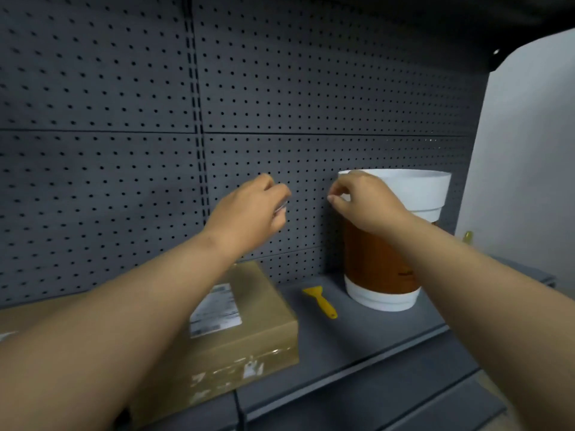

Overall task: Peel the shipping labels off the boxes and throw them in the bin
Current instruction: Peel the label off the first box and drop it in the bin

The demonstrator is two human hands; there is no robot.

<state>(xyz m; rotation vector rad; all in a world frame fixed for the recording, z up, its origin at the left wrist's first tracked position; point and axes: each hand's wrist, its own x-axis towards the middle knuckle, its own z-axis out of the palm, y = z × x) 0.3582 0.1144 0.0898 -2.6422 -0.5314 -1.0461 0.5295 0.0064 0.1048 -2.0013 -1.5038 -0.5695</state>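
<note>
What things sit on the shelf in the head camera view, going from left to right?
cardboard box bearing a shipping label → yellow scraper → brown and white bin at the right end of the shelf.

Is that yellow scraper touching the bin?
Apart. The head view shows bare grey shelf between the yellow scraper and the bin.
</note>
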